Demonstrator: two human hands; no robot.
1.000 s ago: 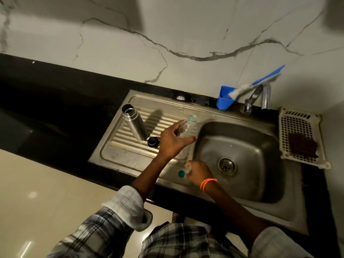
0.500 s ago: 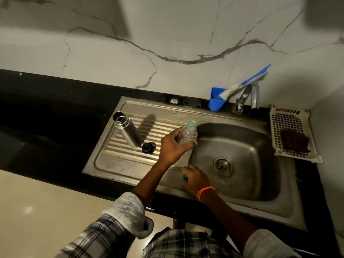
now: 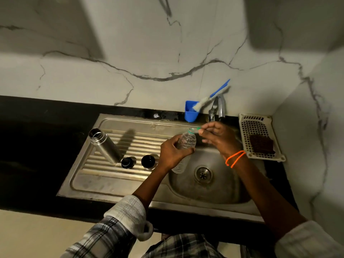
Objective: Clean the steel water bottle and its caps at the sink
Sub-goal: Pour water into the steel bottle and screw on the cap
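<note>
Head view: clear plastic bottle [image 3: 186, 141] gripped by left hand [image 3: 172, 152] over the sink [image 3: 214, 190].
Right hand [image 3: 216, 135]: green cap [image 3: 198, 128] pinched beside the mouth.
Advice: bottle should be kept steady, cap set down, steel water bottle [image 3: 104, 145] taken next.

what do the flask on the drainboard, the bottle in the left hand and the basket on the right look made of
Flask: brushed steel, it seems, a dull silver sheen with a brighter threaded neck.
Bottle, gripped by the left hand: thin clear plastic, see-through and ribbed.
Basket: cream plastic, probably moulded, matte with a grid of holes.
</note>
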